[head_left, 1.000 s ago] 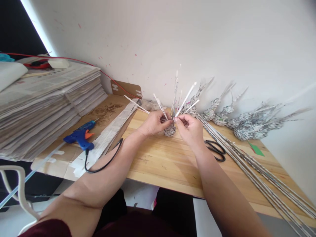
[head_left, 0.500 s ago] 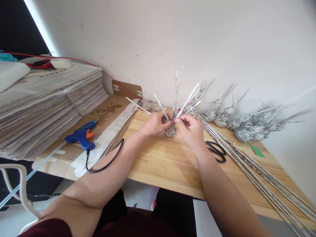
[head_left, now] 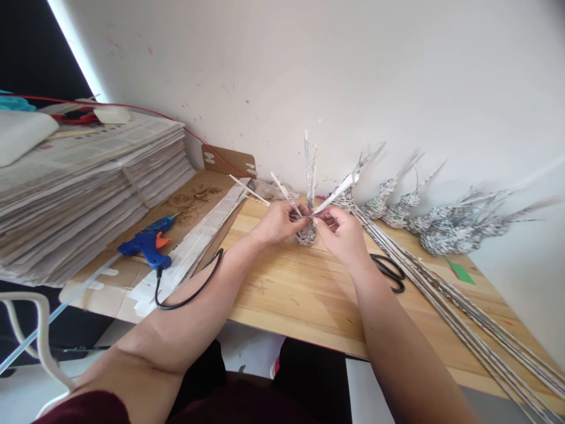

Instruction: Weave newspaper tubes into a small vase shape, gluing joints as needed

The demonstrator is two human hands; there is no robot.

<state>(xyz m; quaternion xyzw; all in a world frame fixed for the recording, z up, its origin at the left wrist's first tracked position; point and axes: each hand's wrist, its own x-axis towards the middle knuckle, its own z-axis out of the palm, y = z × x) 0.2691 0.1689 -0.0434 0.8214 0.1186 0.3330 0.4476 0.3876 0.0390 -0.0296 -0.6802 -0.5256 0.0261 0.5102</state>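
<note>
A small woven piece of rolled newspaper point(head_left: 306, 234) stands on the wooden table point(head_left: 291, 294), with several thin paper tubes point(head_left: 309, 168) sticking up and out from it. My left hand point(head_left: 277, 221) is closed around its left side, fingers pinching the tubes near the base. My right hand point(head_left: 341, 232) is closed on one paper tube point(head_left: 338, 191) that slants up to the right, thumb and forefinger pinching it close to the weave.
Black scissors point(head_left: 388, 270) lie right of my right hand. Long paper tubes point(head_left: 459, 312) run along the table's right side. Several finished woven pieces point(head_left: 441, 227) line the wall. A blue glue gun point(head_left: 145, 242) and tall newspaper stack point(head_left: 83, 188) sit left.
The upright tubes have been drawn closer together. The tubes slanting right have dropped lower under my right hand's pinch. Both hands stay at the woven piece.
</note>
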